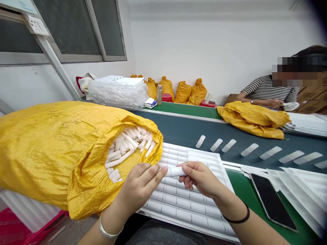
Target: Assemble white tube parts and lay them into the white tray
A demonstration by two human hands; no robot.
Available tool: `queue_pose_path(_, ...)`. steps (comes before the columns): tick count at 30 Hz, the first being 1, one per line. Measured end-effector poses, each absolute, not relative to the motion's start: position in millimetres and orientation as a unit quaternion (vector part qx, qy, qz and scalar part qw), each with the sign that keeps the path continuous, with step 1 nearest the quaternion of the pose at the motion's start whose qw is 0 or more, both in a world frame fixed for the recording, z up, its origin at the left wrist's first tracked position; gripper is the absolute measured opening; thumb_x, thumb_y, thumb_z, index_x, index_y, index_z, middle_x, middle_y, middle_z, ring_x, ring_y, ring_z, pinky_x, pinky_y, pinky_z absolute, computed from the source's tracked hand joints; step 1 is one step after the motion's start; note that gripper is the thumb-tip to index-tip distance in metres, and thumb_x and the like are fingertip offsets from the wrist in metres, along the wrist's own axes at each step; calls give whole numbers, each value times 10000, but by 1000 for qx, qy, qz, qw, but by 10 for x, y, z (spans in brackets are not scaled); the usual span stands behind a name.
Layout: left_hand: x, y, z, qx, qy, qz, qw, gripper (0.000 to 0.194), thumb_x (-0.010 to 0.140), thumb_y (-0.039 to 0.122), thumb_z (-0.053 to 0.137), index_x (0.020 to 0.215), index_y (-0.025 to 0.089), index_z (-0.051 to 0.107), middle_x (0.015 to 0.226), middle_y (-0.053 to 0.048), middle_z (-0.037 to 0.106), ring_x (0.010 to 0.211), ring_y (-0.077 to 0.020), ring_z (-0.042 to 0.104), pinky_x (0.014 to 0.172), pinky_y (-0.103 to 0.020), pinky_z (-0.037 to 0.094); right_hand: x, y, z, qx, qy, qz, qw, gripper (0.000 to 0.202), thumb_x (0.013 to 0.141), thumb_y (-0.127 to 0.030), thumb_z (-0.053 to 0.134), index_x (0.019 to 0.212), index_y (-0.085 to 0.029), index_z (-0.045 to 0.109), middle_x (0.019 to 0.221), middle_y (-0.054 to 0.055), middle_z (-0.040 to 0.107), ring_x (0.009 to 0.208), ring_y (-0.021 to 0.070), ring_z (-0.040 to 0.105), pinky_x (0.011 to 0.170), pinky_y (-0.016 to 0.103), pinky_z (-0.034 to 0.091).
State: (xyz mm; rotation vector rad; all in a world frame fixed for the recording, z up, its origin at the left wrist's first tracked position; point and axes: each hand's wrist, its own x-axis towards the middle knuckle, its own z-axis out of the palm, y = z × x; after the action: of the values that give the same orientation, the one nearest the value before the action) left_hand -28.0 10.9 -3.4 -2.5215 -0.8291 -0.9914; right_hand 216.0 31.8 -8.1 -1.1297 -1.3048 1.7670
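Observation:
Between my two hands is a short white plastic tube (175, 171), lying nearly level. My left hand (141, 185) closes its fingertips on the tube's left end. My right hand (200, 177) pinches the other end between thumb and fingers. Under both hands lies a white ribbed sheet (173, 212), its rows bearing small dark print. Left of my left hand, a large yellow woven sack (76, 136) lies on its side with its mouth open. Many loose white tubes (127, 143) show inside it.
A dark conveyor belt (176, 127) carries several spaced translucent tubes (229, 145). At right lie a phone (273, 200) and white ribbed sheets (301, 194). Beyond the belt, a person in a striped top (263, 90) sits near a yellow sack (252, 117). Tied sacks (182, 92) stand along the wall.

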Motion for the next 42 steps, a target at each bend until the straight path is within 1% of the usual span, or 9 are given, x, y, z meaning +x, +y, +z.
queue_pose_path(2, -276, 118, -54, -877, -315, -344, 111, 360, 899, 116, 540, 1258, 131, 557, 1004, -98, 690, 849, -214, 605, 748, -389, 539, 2171, 305, -124, -437, -566, 608, 346, 442, 854, -507, 600, 1076, -128, 654, 743, 63, 658, 549, 118, 578, 485, 242, 483)
queue_pose_path(6, -257, 98, -62, -840, -381, -368, -117, 306, 910, 191, 541, 1209, 144, 587, 965, -86, 683, 873, -187, 637, 771, -323, 546, 2236, 301, -199, -346, -777, 295, 435, 348, 889, -229, 598, 1237, -241, 576, 1008, 75, 648, 900, 180, 614, 804, 341, 518)
queue_pose_path(12, -266, 24, -26, -760, -408, -381, -332, 244, 886, 260, 593, 1112, 201, 663, 992, -45, 699, 897, -165, 662, 795, -263, 533, 2270, 293, -176, -244, -843, 158, 452, 313, 931, -210, 529, 1243, -223, 539, 942, 66, 628, 839, 168, 598, 729, 293, 504)
queue_pose_path(19, -231, 4, -84, -808, -359, -419, -204, 318, 901, 163, 552, 1215, 178, 598, 1005, -74, 672, 943, -170, 624, 851, -292, 516, 2224, 245, -178, -329, -820, 207, 420, 229, 942, -319, 529, 1146, -223, 571, 783, 12, 611, 647, 120, 554, 591, 224, 466)
queue_pose_path(26, -183, -33, -161, -837, -348, -393, -156, 420, 928, 166, 510, 1346, 176, 473, 1080, -96, 655, 1004, -182, 609, 899, -312, 510, 2136, 135, -110, -340, -821, 223, 401, 221, 955, -288, 496, 1154, -208, 554, 830, 26, 642, 692, 125, 590, 641, 228, 489)
queue_pose_path(30, -183, -20, -238, -859, -373, -309, -164, 491, 943, 242, 494, 1420, 207, 384, 1070, -87, 670, 969, -194, 637, 853, -329, 535, 2100, 209, -208, -337, -881, 139, 301, 254, 925, -333, 546, 1124, -192, 614, 962, 94, 656, 832, 175, 614, 738, 289, 506)
queue_pose_path(34, -381, 204, -271, -848, -446, -255, -129, 644, 918, 384, 523, 1482, 207, 266, 1304, -128, 580, 1158, -251, 572, 973, -403, 483, 2178, 705, -385, -449, -874, 58, 178, 216, 854, -319, 597, 1014, -201, 683, 817, 63, 656, 774, 192, 600, 746, 332, 494)
queue_pose_path(38, -905, 657, -314, -723, -671, -158, -36, 489, 942, 327, 387, 1369, 95, 442, 1323, -161, 559, 1252, -259, 498, 1071, -385, 380, 2506, 1447, -469, -601, -780, 41, 170, 238, 894, -263, 555, 1088, -149, 632, 972, 95, 653, 904, 198, 607, 819, 357, 494)
queue_pose_path(42, -1345, 970, -493, -664, -742, -84, -49, 390, 880, 220, 387, 1150, 48, 610, 1182, -231, 627, 1135, -336, 581, 981, -430, 426, 2843, 1943, -557, -724, -677, 95, 96, 270, 934, -350, 554, 1088, -134, 603, 1025, 62, 638, 866, 165, 631, 765, 351, 538)
